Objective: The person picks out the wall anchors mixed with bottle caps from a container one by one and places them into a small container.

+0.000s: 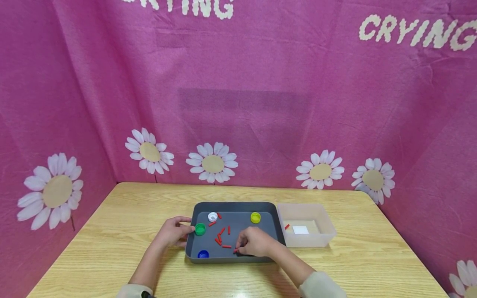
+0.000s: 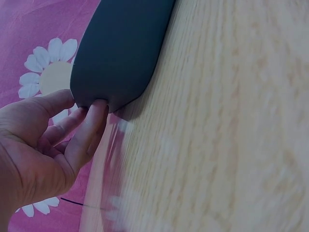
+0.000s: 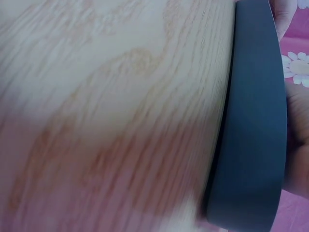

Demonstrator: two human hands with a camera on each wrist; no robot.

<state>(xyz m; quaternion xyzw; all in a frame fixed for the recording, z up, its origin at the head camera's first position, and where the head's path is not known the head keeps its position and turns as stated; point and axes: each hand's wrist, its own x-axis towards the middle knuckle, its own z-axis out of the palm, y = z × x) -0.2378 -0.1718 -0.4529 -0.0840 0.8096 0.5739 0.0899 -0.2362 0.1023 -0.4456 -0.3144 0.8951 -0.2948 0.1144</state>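
A dark grey tray (image 1: 246, 231) lies on the table in the head view, with several short red sticks (image 1: 226, 246) scattered in it. My left hand (image 1: 174, 231) grips the tray's left wall, thumb over the rim beside a green cap (image 1: 200, 229); the left wrist view shows the fingers against the outside of the wall. Over the front part of the tray, my right hand (image 1: 255, 242) pinches a small red stick (image 1: 235, 251) between thumb and fingertips. In the right wrist view the tray's side (image 3: 253, 121) hides the fingertips of that hand.
Also in the tray are a white cap (image 1: 213, 217), a yellow cap (image 1: 255, 217) and a blue cap (image 1: 203, 254). A translucent bin (image 1: 324, 223) adjoins the tray's right side, holding a red piece (image 1: 287, 227) and a white square (image 1: 300, 230). A pink flowered cloth (image 1: 246, 124) hangs behind the wooden table (image 1: 149, 198).
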